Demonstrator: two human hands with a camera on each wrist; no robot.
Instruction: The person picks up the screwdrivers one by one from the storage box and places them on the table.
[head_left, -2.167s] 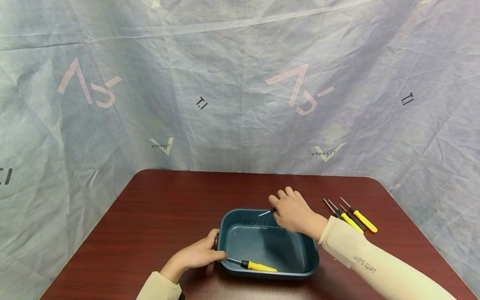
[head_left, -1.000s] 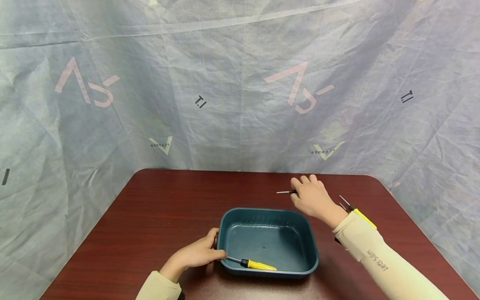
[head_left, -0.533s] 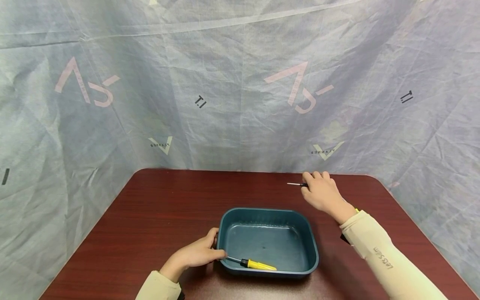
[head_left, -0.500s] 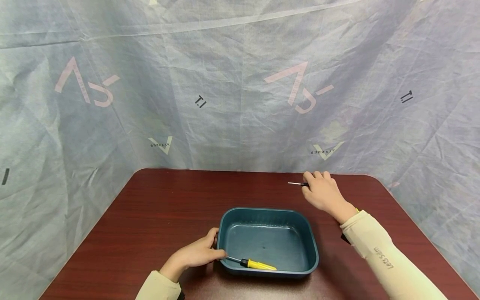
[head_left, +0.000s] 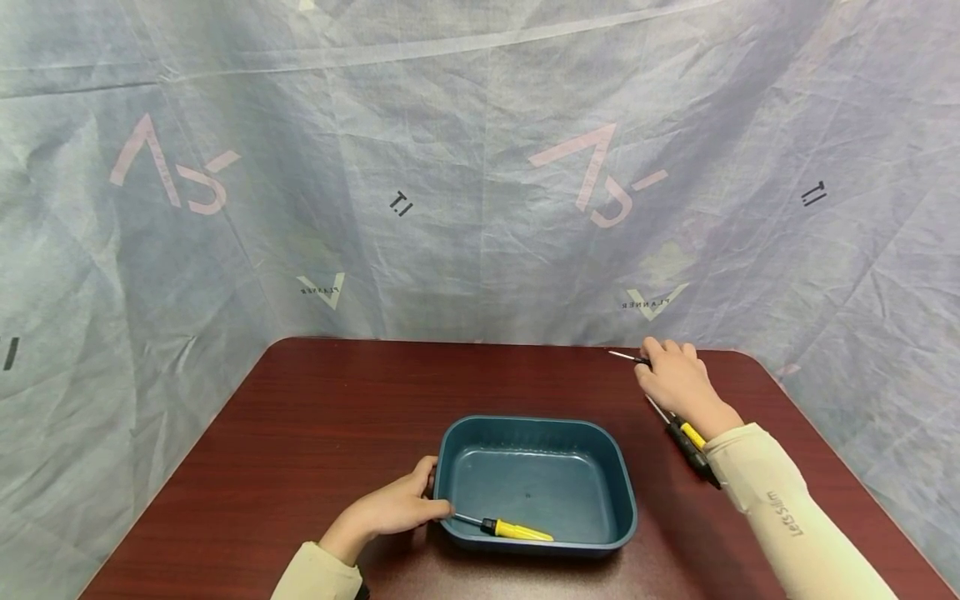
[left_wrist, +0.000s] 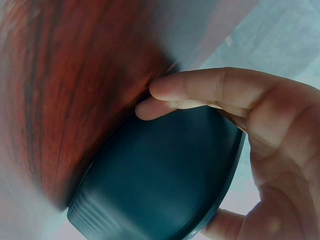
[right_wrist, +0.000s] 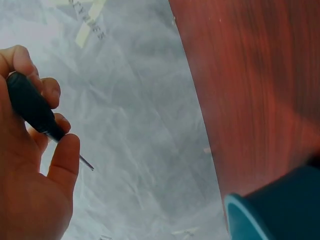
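My right hand (head_left: 681, 379) holds a small black-handled screwdriver (right_wrist: 30, 102) above the far right of the table. Its short shaft points left in the head view. In the right wrist view, the fingers curl round the handle and the thumb presses near the shaft. My left hand (head_left: 397, 500) grips the left wall of a dark teal plastic bin (head_left: 536, 425), thumb over the rim and fingers against the outside, as the left wrist view shows. Inside the bin, along its near wall, lies a yellow-handled screwdriver (head_left: 521, 531), its shaft tip by my left thumb.
On the right of the dark red wooden table (head_left: 360, 392) lie a black screwdriver (head_left: 686, 446) and a yellow screwdriver (head_left: 693, 435), partly hidden by my right wrist and sleeve. A pale grey fabric sheet (head_left: 450, 208) hangs behind the table.
My right hand has moved from over the bin to the far right with the black screwdriver. Screwdrivers on the table have come back into view beside the wrist. The left hand and bin have stayed put.
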